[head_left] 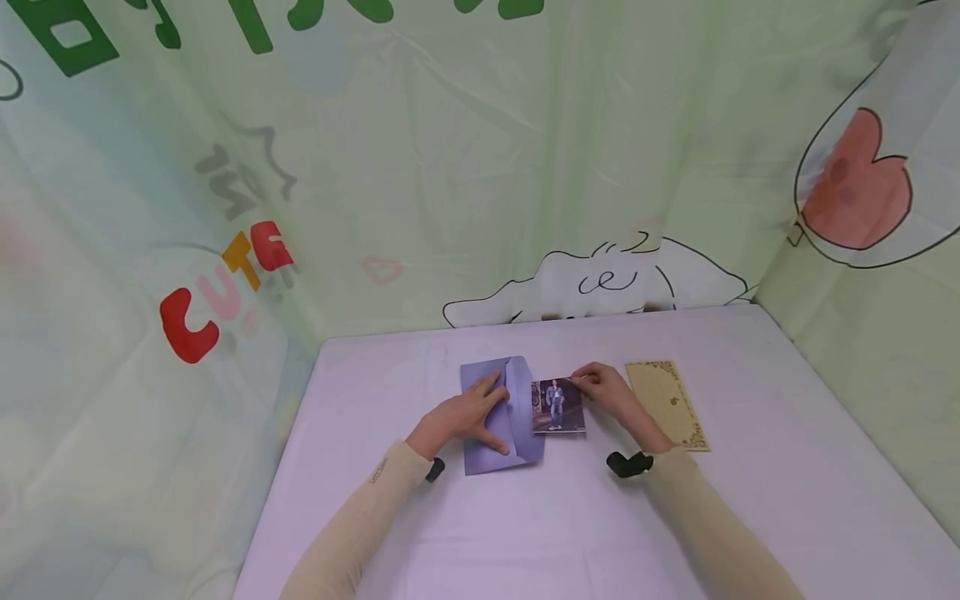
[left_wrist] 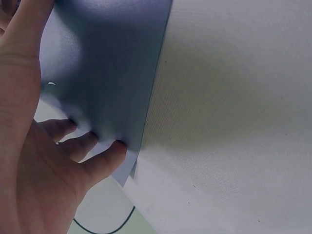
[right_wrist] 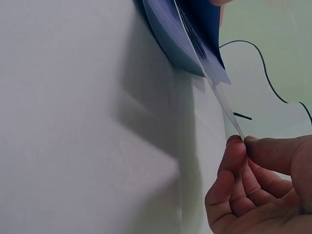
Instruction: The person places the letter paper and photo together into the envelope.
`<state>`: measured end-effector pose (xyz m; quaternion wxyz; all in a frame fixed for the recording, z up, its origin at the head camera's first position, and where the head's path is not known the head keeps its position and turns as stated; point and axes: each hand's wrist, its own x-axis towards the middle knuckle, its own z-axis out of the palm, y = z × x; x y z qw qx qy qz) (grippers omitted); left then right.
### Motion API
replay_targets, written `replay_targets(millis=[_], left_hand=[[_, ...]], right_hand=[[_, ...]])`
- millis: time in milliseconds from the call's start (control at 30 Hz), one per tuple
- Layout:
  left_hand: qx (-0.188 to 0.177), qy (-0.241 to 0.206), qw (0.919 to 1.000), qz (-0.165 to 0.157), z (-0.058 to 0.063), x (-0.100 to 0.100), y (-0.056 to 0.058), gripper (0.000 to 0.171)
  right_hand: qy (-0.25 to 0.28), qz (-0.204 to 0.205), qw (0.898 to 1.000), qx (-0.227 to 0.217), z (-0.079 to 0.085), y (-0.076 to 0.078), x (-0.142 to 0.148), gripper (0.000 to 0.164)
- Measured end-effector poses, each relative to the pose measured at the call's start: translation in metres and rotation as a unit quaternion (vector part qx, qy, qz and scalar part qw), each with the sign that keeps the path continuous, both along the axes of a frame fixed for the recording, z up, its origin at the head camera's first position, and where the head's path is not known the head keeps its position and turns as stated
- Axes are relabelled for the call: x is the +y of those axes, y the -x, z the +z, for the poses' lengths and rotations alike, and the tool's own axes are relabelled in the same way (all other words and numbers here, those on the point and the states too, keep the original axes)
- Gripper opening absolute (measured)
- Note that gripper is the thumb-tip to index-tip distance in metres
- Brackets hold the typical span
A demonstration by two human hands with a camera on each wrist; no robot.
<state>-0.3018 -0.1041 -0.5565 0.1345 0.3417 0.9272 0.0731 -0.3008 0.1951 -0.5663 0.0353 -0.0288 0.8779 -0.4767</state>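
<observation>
Hands (head_left: 465, 413) (head_left: 611, 392) over lilac tabletop (head_left: 525, 533), printed drapes (head_left: 480, 167)

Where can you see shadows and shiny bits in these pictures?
Left wrist view: a pale shine on the purple envelope, with a soft shadow on the table beside it; right wrist view: broad, blurry-edged shadows on the table near the envelope; head view: soft light, no strong glare on the photo.

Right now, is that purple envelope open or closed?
Open: in the head view, the purple envelope's flap is spread out to the right, not folded over the body; the photo partly hides it.
</observation>
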Motion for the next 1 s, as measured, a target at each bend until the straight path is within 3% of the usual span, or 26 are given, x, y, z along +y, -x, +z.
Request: replay_targets(millis=[667, 1000], left_hand=[[-0.023, 0.0, 0.9996, 0.014, 0.001, 0.001, -0.001, 0.094], [-0.011, -0.002, 0.9999, 0.01, -0.001, -0.001, 0.001, 0.089]], right_hand=[[0.002, 0.026, 1.0, 0.002, -0.008, 0.003, -0.045, 0.019], [0.006, 0.046, 0.999, 0.018, -0.007, 0.004, -0.062, 0.016]])
